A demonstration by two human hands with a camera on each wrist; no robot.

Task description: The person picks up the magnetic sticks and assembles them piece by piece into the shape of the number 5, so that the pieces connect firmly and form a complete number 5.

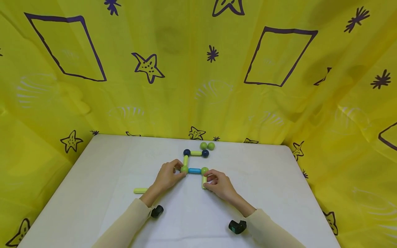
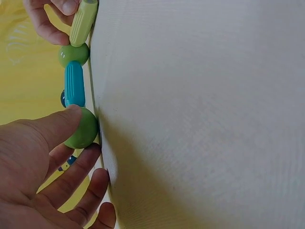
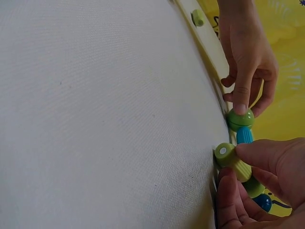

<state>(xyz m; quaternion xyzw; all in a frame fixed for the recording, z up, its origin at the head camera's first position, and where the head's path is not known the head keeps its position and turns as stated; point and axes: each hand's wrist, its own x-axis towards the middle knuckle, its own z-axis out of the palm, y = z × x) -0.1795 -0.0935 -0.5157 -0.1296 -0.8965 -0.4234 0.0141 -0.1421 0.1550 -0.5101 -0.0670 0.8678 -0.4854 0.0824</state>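
My left hand (image 1: 168, 176) pinches a green ball (image 2: 85, 130) at the near left corner of a chain of rods and balls lying on the table. From that ball a blue rod (image 1: 194, 171) runs right to a second green ball (image 1: 204, 170). Thumb and fingers of my right hand (image 1: 221, 185) hold a light green rod (image 3: 233, 160), which meets the second ball and points toward me. Another light green rod (image 1: 185, 160) leads back from the left ball to a dark blue ball (image 1: 186, 152). A further rod (image 1: 196, 153) joins it to another dark blue ball (image 1: 205, 153).
Two loose green balls (image 1: 207, 146) sit side by side behind the chain. One loose light green rod (image 1: 140, 190) lies left, partly behind my left forearm. A yellow patterned curtain (image 1: 186, 86) borders the white table (image 1: 263, 172) at the back and sides.
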